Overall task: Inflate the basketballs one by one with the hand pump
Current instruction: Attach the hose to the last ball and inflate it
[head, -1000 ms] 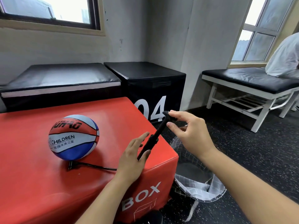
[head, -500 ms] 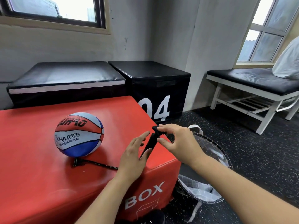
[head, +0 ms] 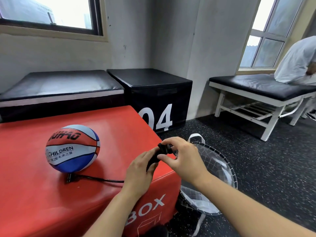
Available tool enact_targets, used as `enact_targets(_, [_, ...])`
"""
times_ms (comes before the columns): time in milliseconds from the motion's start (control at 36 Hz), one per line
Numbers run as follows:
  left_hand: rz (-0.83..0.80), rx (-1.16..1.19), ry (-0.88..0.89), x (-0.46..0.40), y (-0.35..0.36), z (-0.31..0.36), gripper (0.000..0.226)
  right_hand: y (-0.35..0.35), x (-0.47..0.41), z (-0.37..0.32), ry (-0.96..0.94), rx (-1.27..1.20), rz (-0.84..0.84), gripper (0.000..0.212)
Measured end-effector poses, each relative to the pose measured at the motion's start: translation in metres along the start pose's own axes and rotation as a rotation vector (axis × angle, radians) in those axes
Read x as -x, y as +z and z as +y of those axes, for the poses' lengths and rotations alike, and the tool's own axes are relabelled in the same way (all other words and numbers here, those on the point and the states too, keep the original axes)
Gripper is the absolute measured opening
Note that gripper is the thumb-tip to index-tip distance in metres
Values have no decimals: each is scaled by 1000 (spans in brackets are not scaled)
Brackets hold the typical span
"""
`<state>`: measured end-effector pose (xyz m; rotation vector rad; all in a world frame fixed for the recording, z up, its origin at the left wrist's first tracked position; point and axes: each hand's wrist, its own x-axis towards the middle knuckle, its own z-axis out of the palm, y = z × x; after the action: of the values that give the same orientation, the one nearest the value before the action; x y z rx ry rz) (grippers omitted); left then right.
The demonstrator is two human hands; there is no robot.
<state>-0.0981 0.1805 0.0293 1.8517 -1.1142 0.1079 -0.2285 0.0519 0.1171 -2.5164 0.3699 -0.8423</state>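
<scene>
My right hand [head: 183,158] pinches the pump [head: 156,157] handle; my left hand [head: 140,171] grips its barrel. The ball [head: 72,148] reads "CHILDREN"; the red box [head: 51,202] reads "BOX", the black box [head: 153,96] "04".

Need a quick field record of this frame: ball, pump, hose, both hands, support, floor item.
ball: red, white and blue children's basketball, resting on the box
pump: black hand pump, tilted, near the box's right corner
hose: thin black hose, running from under the ball toward the left hand
left hand: holds pump body
right hand: pinches pump handle
support: red padded box
floor item: mesh basket, right of the box
</scene>
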Motion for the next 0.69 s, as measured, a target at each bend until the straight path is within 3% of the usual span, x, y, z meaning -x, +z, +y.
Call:
enact_targets(139, [-3,-20,12,1,-1,7,60,-6,0,-1,20,-22,57,25])
enact_targets(417, [7,-26,-12,-2,-4,4,65,-60,-13,-11,33,-313,450,19])
enact_targets(694, [20,-52,-27,0,-7,-2,75,-54,-20,-9,-26,-239,360,31])
